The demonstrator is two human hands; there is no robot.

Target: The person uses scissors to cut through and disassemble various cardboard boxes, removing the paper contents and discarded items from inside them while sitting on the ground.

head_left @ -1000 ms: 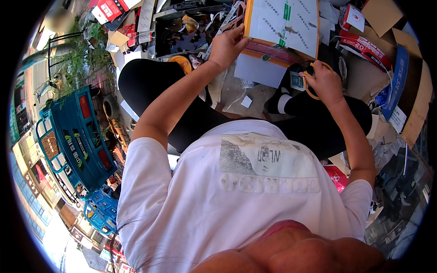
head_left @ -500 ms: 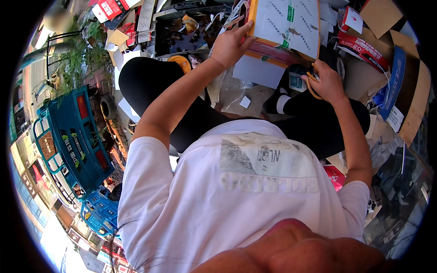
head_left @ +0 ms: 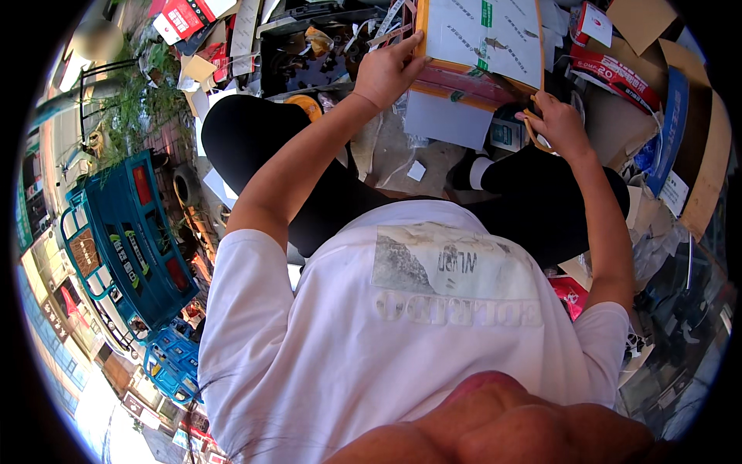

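The box (head_left: 510, 27) is rectangular, apparently card, with flat faces and straight edges; the pale sheet (head_left: 448, 121) below its near side is smooth and thin. To the right stand a stiff brown carton (head_left: 702, 158) with a blue flap and, nearer, crumpled clear plastic (head_left: 655, 246). The box sits ahead of the person, beyond the bent legs, its far end cut off by the frame. Its top is whitish with a green strip, printed rows and a ragged dark mark; edges orange-yellow, near side reddish. Left hand (head_left: 389, 76): half curled on the box's left edge; firmness of grip cannot be told. Right hand (head_left: 558, 124): closed round orange looped handles (head_left: 532, 133) beside the near right corner.
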